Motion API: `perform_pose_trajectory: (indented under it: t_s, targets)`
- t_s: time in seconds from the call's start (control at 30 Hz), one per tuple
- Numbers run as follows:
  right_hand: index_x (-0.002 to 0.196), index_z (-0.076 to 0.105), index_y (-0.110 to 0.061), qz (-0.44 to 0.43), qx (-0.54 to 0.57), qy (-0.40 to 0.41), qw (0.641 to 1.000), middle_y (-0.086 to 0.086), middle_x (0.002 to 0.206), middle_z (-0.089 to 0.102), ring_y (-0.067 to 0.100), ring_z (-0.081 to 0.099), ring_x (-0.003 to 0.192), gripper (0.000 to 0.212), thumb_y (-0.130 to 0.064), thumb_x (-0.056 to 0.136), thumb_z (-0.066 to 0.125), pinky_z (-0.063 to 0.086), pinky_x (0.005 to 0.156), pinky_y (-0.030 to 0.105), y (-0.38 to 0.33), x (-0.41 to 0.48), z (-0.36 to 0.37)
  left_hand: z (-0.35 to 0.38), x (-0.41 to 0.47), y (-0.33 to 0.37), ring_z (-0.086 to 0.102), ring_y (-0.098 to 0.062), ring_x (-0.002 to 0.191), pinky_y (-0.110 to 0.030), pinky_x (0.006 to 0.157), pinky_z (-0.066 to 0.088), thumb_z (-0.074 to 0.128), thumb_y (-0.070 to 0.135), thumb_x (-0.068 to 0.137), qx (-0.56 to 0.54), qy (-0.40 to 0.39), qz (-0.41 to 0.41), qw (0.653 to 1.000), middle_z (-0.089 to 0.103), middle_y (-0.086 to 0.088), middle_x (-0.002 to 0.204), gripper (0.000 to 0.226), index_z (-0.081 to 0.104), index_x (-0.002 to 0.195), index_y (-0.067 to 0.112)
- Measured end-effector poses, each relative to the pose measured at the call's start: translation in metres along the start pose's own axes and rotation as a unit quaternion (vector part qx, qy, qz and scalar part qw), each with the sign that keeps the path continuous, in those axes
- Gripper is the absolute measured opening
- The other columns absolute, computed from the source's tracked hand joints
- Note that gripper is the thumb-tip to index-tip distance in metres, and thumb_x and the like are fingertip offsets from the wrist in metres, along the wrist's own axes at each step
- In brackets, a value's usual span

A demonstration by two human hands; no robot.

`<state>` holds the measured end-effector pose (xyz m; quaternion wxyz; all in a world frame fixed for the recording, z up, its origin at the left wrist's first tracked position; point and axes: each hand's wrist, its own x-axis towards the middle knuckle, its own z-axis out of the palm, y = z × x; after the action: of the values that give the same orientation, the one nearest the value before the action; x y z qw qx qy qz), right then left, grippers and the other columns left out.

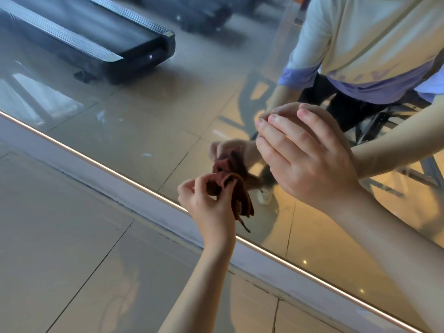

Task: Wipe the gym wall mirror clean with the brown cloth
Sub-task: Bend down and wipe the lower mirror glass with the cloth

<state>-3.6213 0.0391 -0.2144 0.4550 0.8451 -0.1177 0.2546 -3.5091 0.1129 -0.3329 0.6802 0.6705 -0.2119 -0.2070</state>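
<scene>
The left grip (209,203) pinched the bunched brown cloth (240,198) near the lower edge of the mirror (144,126); the right grip (305,159) hovered open-fingered just before it. Wiping seemed not yet begun; the cloth next needed pressing onto the smudges (103,116).

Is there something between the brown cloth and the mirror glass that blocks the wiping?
Nothing visible does. The left hand pinches the bunched brown cloth right by the mirror, near its lower edge. The right hand lies higher and to the side, not between them.
</scene>
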Motion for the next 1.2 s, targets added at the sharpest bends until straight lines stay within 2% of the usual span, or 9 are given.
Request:
perform_pose_trajectory:
  t_s: [0.1, 0.23, 0.4, 0.63, 0.73, 0.9, 1.0, 1.1, 1.2]
  targets:
    - [0.107, 0.071, -0.009, 0.001, 0.000, 0.002, 1.000, 0.009, 0.126, 0.066, 0.023, 0.054, 0.122, 0.020, -0.009, 0.094, 0.057, 0.034, 0.111, 0.042, -0.001, -0.001, 0.001, -0.002, -0.003, 0.009, 0.051, 0.011, 0.085, -0.004, 0.073, 0.042, 0.074, -0.001, 0.084, -0.028, -0.033, 0.016, 0.999, 0.045, 0.009, 0.099, 0.030, 0.063, 0.088, 0.027]
    - [0.107, 0.070, -0.009, 0.001, -0.005, 0.005, 1.000, 0.009, 0.126, 0.066, 0.022, 0.056, 0.121, 0.018, -0.011, 0.091, 0.063, 0.036, 0.110, 0.043, -0.001, -0.001, 0.002, -0.002, -0.010, 0.016, 0.056, -0.008, 0.094, -0.008, 0.077, 0.043, 0.072, -0.005, 0.076, 0.019, -0.081, 0.163, 0.983, 0.047, 0.017, 0.101, 0.031, 0.071, 0.089, 0.024]
    - [0.108, 0.072, -0.010, 0.003, 0.009, -0.002, 1.000, 0.009, 0.127, 0.066, 0.023, 0.056, 0.121, 0.020, -0.012, 0.096, 0.056, 0.035, 0.110, 0.043, 0.000, -0.001, 0.001, -0.005, 0.007, 0.008, 0.052, 0.009, 0.086, -0.005, 0.073, 0.042, 0.071, -0.008, 0.081, 0.013, -0.018, 0.079, 0.997, 0.047, 0.013, 0.097, 0.027, 0.065, 0.088, 0.018]
    - [0.107, 0.071, -0.008, 0.004, 0.000, -0.005, 1.000, 0.010, 0.127, 0.066, 0.023, 0.053, 0.122, 0.019, -0.009, 0.093, 0.059, 0.036, 0.109, 0.043, 0.000, -0.001, 0.001, -0.011, 0.011, -0.001, 0.055, -0.028, 0.095, -0.027, 0.079, 0.046, 0.059, -0.008, 0.071, 0.078, -0.058, 0.222, 0.970, 0.047, 0.016, 0.095, 0.028, 0.073, 0.090, 0.009]
    - [0.108, 0.071, -0.007, 0.002, 0.002, -0.008, 1.000, 0.010, 0.127, 0.065, 0.024, 0.053, 0.122, 0.019, -0.009, 0.093, 0.059, 0.037, 0.109, 0.044, -0.001, -0.001, 0.001, -0.015, 0.033, -0.006, 0.058, -0.037, 0.092, -0.026, 0.075, 0.046, 0.064, -0.017, 0.075, 0.079, 0.010, 0.147, 0.986, 0.046, 0.011, 0.094, 0.025, 0.072, 0.087, 0.003]
    - [0.111, 0.070, -0.007, 0.003, -0.006, -0.020, 1.000, 0.011, 0.129, 0.065, 0.024, 0.052, 0.124, 0.022, -0.010, 0.091, 0.061, 0.034, 0.111, 0.044, -0.001, -0.002, 0.000, -0.017, 0.023, 0.001, 0.054, -0.027, 0.098, -0.018, 0.083, 0.043, 0.059, -0.007, 0.072, 0.084, -0.062, 0.221, 0.970, 0.047, 0.010, 0.099, 0.030, 0.074, 0.092, 0.009]
    - [0.110, 0.070, -0.007, 0.006, 0.003, -0.022, 1.000, 0.011, 0.128, 0.065, 0.024, 0.051, 0.124, 0.022, -0.008, 0.091, 0.059, 0.031, 0.112, 0.043, 0.000, 0.000, -0.003, -0.020, 0.028, 0.006, 0.054, -0.013, 0.102, -0.018, 0.084, 0.048, 0.070, -0.004, 0.077, 0.047, -0.069, 0.092, 0.992, 0.041, 0.015, 0.107, 0.042, 0.060, 0.102, 0.029]
    - [0.104, 0.072, -0.008, 0.013, 0.025, -0.025, 0.999, 0.010, 0.125, 0.067, 0.024, 0.051, 0.122, 0.020, -0.006, 0.092, 0.056, 0.030, 0.113, 0.042, -0.001, 0.003, -0.005, -0.021, 0.030, 0.004, 0.057, -0.017, 0.095, -0.016, 0.071, 0.048, 0.080, 0.013, 0.082, 0.010, -0.017, -0.052, 0.998, 0.044, 0.001, 0.110, 0.039, 0.045, 0.095, 0.024]
    - [0.100, 0.072, -0.008, 0.018, 0.030, -0.020, 0.999, 0.010, 0.122, 0.068, 0.023, 0.052, 0.121, 0.019, -0.004, 0.091, 0.056, 0.030, 0.112, 0.041, -0.001, 0.004, -0.005, -0.010, 0.020, 0.009, 0.062, -0.020, 0.094, -0.021, 0.073, 0.054, 0.066, 0.012, 0.093, -0.064, -0.003, -0.084, 0.994, 0.051, -0.001, 0.112, 0.025, 0.047, 0.093, 0.029]
